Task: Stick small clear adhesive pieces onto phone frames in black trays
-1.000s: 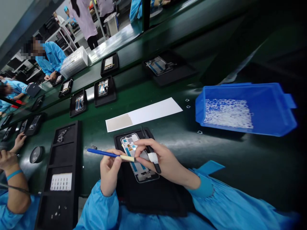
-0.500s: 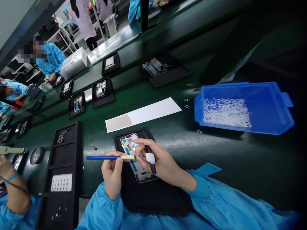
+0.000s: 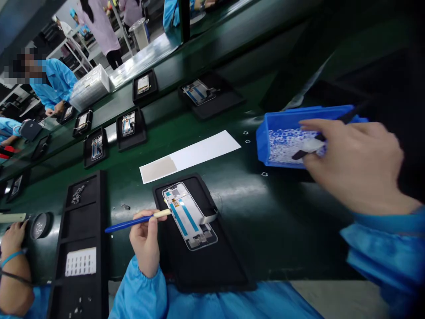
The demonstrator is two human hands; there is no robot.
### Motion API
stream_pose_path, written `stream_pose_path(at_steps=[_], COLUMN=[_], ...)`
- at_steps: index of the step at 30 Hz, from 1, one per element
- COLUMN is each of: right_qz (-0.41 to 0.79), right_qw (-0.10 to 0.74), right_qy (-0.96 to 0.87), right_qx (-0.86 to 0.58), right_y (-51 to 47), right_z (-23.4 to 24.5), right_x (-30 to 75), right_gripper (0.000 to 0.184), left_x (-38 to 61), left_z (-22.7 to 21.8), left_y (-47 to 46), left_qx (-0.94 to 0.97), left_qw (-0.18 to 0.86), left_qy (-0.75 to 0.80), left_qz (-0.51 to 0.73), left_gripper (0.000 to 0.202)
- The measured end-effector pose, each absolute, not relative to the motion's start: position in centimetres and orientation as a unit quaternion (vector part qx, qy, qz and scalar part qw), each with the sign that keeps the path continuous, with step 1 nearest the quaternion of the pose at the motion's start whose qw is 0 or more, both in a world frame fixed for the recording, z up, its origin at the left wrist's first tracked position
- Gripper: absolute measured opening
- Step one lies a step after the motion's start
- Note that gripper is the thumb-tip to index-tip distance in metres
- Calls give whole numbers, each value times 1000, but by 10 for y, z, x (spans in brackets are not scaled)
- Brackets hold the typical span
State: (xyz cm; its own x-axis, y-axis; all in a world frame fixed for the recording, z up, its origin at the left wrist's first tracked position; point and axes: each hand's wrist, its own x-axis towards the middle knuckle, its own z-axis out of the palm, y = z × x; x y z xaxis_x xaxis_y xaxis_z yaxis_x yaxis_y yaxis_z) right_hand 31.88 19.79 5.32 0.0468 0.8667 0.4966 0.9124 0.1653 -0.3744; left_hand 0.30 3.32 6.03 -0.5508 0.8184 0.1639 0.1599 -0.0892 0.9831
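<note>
My left hand (image 3: 146,246) pinches a blue pen-like stick (image 3: 126,224) with a cream end, pointing right toward the phone frame. That phone frame (image 3: 191,219), with blue strips and a small flex cable, lies tilted on a black tray (image 3: 212,270) in front of me. Far to the right, my right hand (image 3: 358,164) grips black tweezers (image 3: 353,115) wrapped in white tape, between thumb and fingers. It is over the blue bin (image 3: 262,144), which holds many small white rings (image 3: 282,144). My hand hides the bin's right part.
A white paper strip (image 3: 209,148) lies behind the tray, with a few loose rings (image 3: 264,174) near the bin. At left stands a compartmented black tray (image 3: 102,212) with small parts. Several trayed phone frames (image 3: 128,124) line the bench. A co-worker's hand (image 3: 13,239) is at far left.
My right hand has moved from above the phone frame rightward to the blue bin, still with the tweezers. The stick in my left hand now slants more. The view has shifted slightly.
</note>
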Motion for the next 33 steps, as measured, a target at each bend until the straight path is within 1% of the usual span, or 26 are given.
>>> stream_pose_path(at_steps=[2,3,4,5,7,9,12,15,19,22,24,28,33], right_qz=[-16,15,70,117,164,164,158,170,185,195,207,245,287], right_qw=[357,386,400,395,343,279,200,175,201,250,275,292,323], right_qy=[-717,-732,-764,-789,-835,-861,-872,-870,-873,-861,-850,-837,-818], right_qx=[-598,-562,-501,-456,-399,-392,-418,-428,-405,-399,-400,-393,-380], right_y=[186,179,172,167,160,160,164,161,147,140,140,143,143], right_z=[53,53,52,51,48,45,44,43,39,36,34,31,26], right_x=[303,289,272,254,217,188,164,162,174,182,184,183,182], right_gripper=[34,30,25,20,13,11,20,24,22,22,24,27,24], left_x=[4,5,5,6,7,7,5,2,-3,-4,-2,1,4], left_z=[64,66,68,69,70,70,69,66,62,59,58,58,61], left_y=[37,40,42,44,46,46,43,39,38,45,53,73,86], left_qx=[410,419,429,438,454,466,477,482,492,518,550,618,648], left_qw=[246,237,230,225,218,213,214,218,225,225,206,159,173], left_qy=[638,645,648,650,651,653,648,648,661,670,671,658,658], left_qz=[603,594,586,579,567,558,553,548,519,482,453,401,344], left_gripper=[22,23,23,23,23,22,18,15,14,14,13,9,9])
